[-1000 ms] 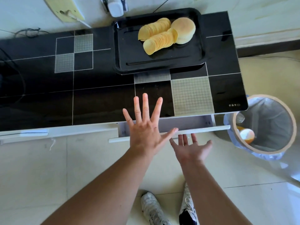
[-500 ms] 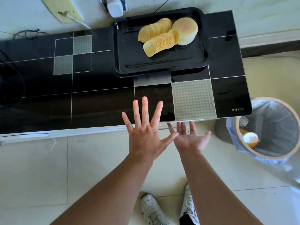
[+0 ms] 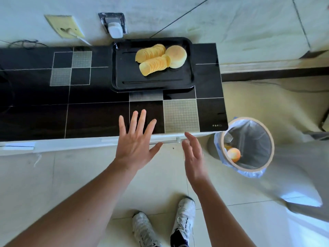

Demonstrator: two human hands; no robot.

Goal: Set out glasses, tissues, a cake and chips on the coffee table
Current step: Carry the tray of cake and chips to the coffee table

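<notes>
A black tray (image 3: pixel 124 81) stands at the far side of the black glass coffee table (image 3: pixel 89 114). On the tray lie two rows of yellow chips (image 3: pixel 153 59) with a round pale cake (image 3: pixel 177 57) touching them on the right. My left hand (image 3: pixel 137 138) is spread flat with straight fingers above the table's near edge, holding nothing. My right hand (image 3: pixel 193 154) is beside it, edge-on with relaxed fingers, just in front of the white drawer front (image 3: pixel 167 139), which sits flush under the tabletop. No glasses or tissues are in view.
A round bin (image 3: pixel 249 166) with a blue-white liner and an orange fruit inside stands on the floor at the table's right end. Wall sockets with a white plug (image 3: pixel 115 29) sit behind the table. My white shoes (image 3: pixel 183 216) are on the tiled floor.
The white drawer under the tabletop, open a second ago, is now pushed in. My right hand has turned from palm-flat to edge-on and drawn slightly right; my left hand stays spread.
</notes>
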